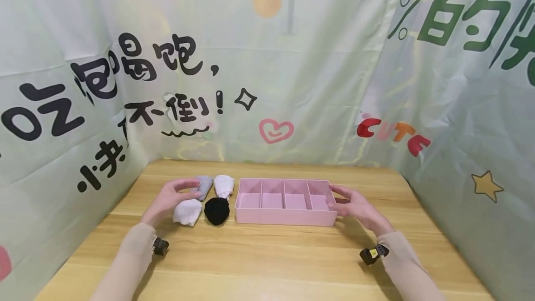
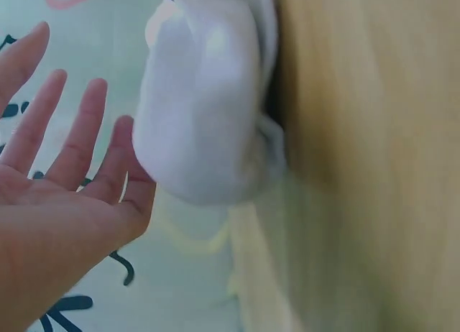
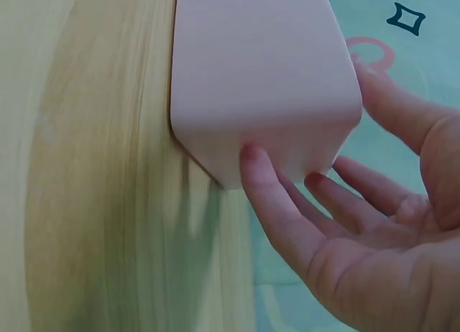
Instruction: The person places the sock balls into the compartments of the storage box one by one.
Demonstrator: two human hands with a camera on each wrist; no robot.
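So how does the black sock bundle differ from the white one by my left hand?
The black sock bundle is dark and lies nearer the pink tray, untouched. The white sock bundle is pale and lies directly beside the left hand, whose fingers are spread open next to it. Both are rolled into similar-sized balls on the wooden table.

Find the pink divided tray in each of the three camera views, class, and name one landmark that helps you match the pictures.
Head view: the pink tray sits centre on the table, its right end touched by the right hand.
Left wrist view: the tray is not in it.
Right wrist view: the tray's end wall fills the upper middle, fingers against it.
Shared landmark: the light wooden table, seen in every view.
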